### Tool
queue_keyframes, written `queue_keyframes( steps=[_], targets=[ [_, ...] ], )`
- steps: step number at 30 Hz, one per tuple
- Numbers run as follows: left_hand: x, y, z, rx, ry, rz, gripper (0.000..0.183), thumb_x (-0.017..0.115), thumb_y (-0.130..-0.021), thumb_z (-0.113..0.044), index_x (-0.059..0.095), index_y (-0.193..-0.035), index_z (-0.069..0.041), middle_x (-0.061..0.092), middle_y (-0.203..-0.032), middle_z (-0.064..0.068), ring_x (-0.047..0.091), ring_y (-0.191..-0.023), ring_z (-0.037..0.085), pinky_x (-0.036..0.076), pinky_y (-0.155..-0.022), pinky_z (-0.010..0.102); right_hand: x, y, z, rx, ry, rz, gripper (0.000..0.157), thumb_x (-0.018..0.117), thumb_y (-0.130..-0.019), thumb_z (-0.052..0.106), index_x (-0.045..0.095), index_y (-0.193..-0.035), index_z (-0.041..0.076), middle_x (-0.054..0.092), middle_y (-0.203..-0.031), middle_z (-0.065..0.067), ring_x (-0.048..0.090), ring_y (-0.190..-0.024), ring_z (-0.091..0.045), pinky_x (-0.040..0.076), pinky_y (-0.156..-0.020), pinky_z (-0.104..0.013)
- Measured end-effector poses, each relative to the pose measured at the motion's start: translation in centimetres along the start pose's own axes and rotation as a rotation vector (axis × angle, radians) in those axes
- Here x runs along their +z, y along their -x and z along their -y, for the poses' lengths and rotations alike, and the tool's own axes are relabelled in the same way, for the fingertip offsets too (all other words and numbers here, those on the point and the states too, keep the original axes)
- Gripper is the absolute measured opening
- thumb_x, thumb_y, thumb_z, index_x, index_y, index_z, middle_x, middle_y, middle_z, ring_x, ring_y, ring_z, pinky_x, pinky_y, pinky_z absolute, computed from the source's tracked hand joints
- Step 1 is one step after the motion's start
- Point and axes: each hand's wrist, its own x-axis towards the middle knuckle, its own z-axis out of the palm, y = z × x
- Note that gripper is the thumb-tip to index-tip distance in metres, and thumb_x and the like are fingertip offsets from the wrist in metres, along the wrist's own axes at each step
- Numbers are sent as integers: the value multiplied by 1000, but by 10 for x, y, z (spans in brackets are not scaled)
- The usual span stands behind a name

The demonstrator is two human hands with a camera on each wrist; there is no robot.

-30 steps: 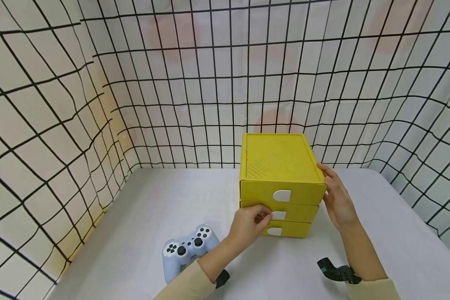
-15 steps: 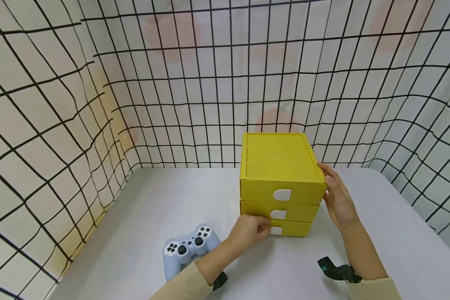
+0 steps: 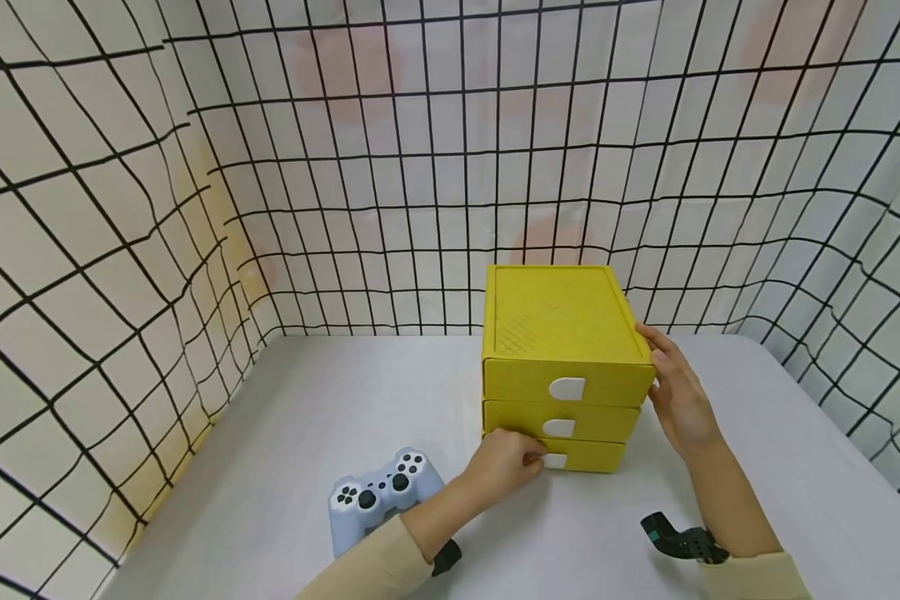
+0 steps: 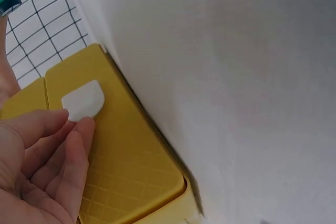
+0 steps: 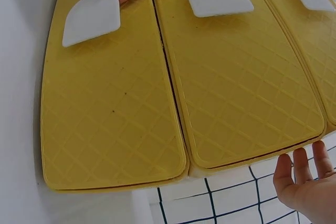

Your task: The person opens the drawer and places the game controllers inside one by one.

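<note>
A yellow three-drawer box (image 3: 562, 317) stands on the white table, all its drawers closed. Each drawer front carries a white tab handle. My left hand (image 3: 504, 462) is at the bottom drawer, its thumb and fingertips pinching the edge of the bottom handle (image 4: 84, 99). Part of that handle is hidden behind the fingers in the head view. On the box's right side, my right hand (image 3: 681, 400) rests with relaxed fingers, steadying nothing in its palm. The right wrist view shows the fingertips (image 5: 299, 163) against the side edge, near the middle drawer (image 5: 247, 82).
A light blue game controller (image 3: 382, 487) lies on the table, left of the box and partly behind the left forearm. Black wire grid (image 3: 465, 167) over white sheeting surrounds the table at the back and sides. Black straps sit on both wrists.
The left hand has dropped from the middle drawer's handle to the bottom drawer's handle. The right hand stays on the box's side, and the box has hardly moved.
</note>
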Motion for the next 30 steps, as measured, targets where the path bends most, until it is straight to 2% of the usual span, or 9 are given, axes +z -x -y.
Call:
queue_keyframes(
  steps=[8,15,22,30],
  targets=[
    [-3,3,-4,8,17,27,11,70,-85,-4,79,-90,-9,70,-77,-7,48,-62,-4,39,-59,6,-5,1,1,10,20,26,45,26,-107,21,31,-151,14,31,-147,-1,35,-126,-12,31,-96,-30],
    [-4,11,-16,28,-102,20,7,75,-83,-9,79,-86,-14,71,-78,-9,54,-64,-7,41,-60,5,-7,1,3,25,43,45,45,27,-107,22,30,-152,15,29,-149,-1,35,-126,-11,33,-95,-27],
    [-4,20,-27,62,-223,-30,12,74,-82,-10,79,-81,-20,69,-73,-14,48,-53,-8,36,-49,6,-7,0,4,43,42,55,45,27,-107,23,30,-152,16,28,-149,-1,35,-127,-10,32,-95,-26],
    [-3,27,-31,84,-235,-56,12,76,-81,-10,77,-75,-21,67,-67,-15,51,-52,-6,36,-47,7,-5,-1,5,72,60,56,46,28,-107,25,29,-152,19,22,-152,-3,32,-129,-10,33,-94,-23]
  ],
)
